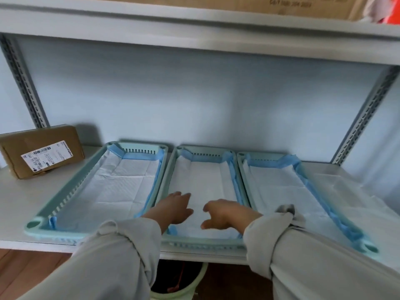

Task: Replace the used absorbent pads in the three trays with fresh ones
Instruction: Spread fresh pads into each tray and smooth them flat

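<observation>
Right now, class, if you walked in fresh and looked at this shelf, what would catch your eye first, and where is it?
Three pale green slotted plastic trays sit side by side on the white shelf, each lined with a white absorbent pad edged in blue: left tray, middle tray, right tray. Both hands reach into the middle one, the left hand and right hand over its white pad. A brown cardboard box with a printed label stands at far left.

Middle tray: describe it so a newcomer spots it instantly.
On the white shelf, three pale green trays sit side by side right of a cardboard box. The middle tray is the one with both hands, left hand and right hand, over its white pad.
</observation>
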Motion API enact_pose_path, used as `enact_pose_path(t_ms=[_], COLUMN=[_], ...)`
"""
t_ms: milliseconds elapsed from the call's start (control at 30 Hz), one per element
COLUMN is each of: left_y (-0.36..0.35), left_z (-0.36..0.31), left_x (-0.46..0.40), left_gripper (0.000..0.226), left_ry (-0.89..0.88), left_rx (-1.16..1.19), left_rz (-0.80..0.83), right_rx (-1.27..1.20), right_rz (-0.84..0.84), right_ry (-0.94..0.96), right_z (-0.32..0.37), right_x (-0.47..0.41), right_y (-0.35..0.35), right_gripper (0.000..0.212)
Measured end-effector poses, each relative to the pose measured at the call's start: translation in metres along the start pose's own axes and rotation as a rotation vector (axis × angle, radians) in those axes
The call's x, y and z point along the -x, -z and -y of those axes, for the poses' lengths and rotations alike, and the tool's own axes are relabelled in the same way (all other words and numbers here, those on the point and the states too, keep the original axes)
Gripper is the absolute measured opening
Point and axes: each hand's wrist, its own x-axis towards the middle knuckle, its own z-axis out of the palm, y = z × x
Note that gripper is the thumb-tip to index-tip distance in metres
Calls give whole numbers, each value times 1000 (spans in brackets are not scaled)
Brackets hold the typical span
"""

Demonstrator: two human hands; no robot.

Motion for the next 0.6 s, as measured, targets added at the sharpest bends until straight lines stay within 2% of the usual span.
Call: enact_pose_path(t_ms=[67,133,200,267,333,500,600], left_y=[-8,-21,-33,-44,-52,-55,-53], left_z=[-22,-44,-60,-70,-76,-86,-88], left_x=[-2,-3,-1,0,-1,1,2], left_gripper=[67,78,89,91,86,48,46], left_ry=[-65,-136,-191,-218,-229,-282,-294], left_rx=[13,59,52,7,-48,-131,-147], left_rz=[95,217,310,347,347,317,314], right_rx=[-17,-68,-134,-181,-201,-105,-124], right_rz=[-93,-120,-27,130,238,169,200], right_ry=[-97,-251,-357,-377,-357,-341,-318], right_z=[-25,-53,-76,-93,-102,-111,-115], right_x=[6,15,25,35,42,41,40], right_y=[-7,-18,-24,-28,-35,-50,-45], right_gripper=[62,77,95,95,86,71,67])
